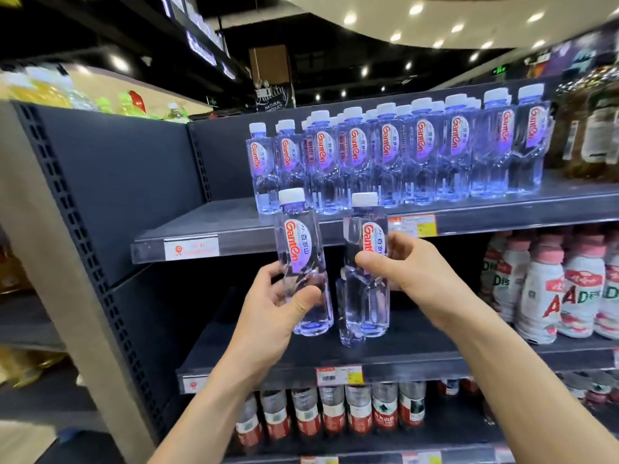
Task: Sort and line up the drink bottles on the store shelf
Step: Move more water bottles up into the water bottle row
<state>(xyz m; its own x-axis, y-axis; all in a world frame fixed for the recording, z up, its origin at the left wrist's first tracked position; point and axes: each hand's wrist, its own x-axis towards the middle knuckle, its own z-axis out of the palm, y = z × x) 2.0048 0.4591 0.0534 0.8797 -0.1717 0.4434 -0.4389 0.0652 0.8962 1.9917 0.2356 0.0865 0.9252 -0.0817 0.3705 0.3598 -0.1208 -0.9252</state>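
Two clear plastic water bottles with white caps, left bottle (303, 262) and right bottle (366, 266), sit mid-frame, each clasped in a closed grip by the left hand (279, 301) and right hand (407, 267); best raised upright, labels forward, beside the row of matching bottles (402, 155) on the dark upper shelf (207, 229).

1. The bottle (303, 262) in the left hand (268, 306) is clear, glossy plastic with a matt white cap.
2. Its twin (366, 262) in the right hand (412, 266) has a smooth, shiny label.
3. Behind both grips, the shelf (234, 226) looks like matt dark metal.
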